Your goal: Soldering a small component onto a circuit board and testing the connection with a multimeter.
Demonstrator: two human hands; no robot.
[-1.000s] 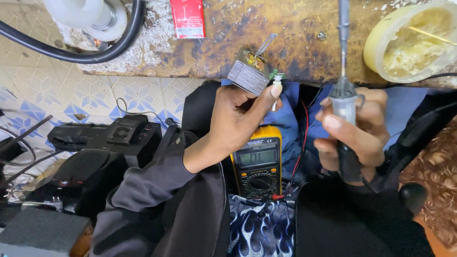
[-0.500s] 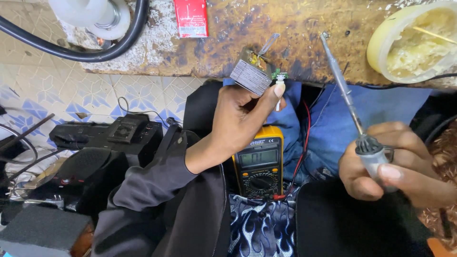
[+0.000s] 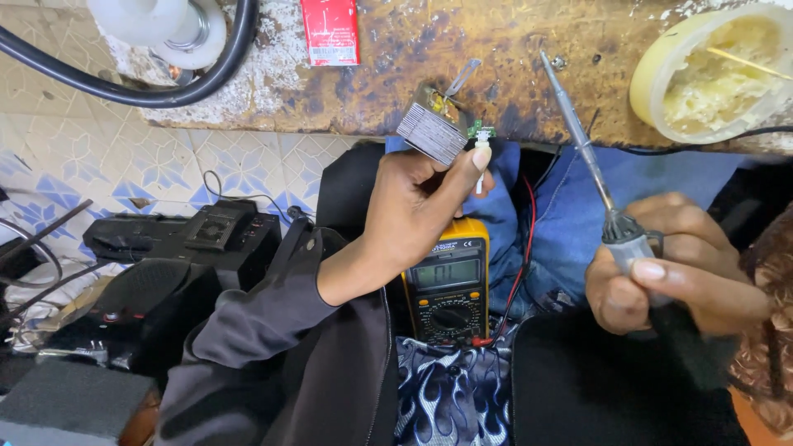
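Spanning the top of the frame is a scorched, stained wooden bench edge (image 3: 396, 49), with a black cable (image 3: 124, 87) looping at upper left beside a white spool (image 3: 157, 23), a red packet (image 3: 330, 31) at top centre, and a yellowish tub of pale paste (image 3: 714, 74) at upper right. Dark equipment cases (image 3: 165, 248) fill the lower left over patterned tiles. At lower centre a yellow multimeter (image 3: 450, 281) lies on the lap, its red lead (image 3: 522, 264) trailing up the blue trousers.

The left hand (image 3: 413, 211) is closed round a small transformer-like component (image 3: 434, 132) at upper centre, thumb and fingers pinching its grey laminated block, with a tiny green board and thin metal leads projecting toward the bench. The right hand (image 3: 661, 277) at right is wrapped firmly on the handle of a soldering iron (image 3: 586, 153), whose slim shaft slants up-left, the tip well apart from the component.

To work well, I judge the part should be braced against the bench edge, and the iron's tip should meet only the lead, clear of the fingertip (image 3: 481, 157) close beside the board.
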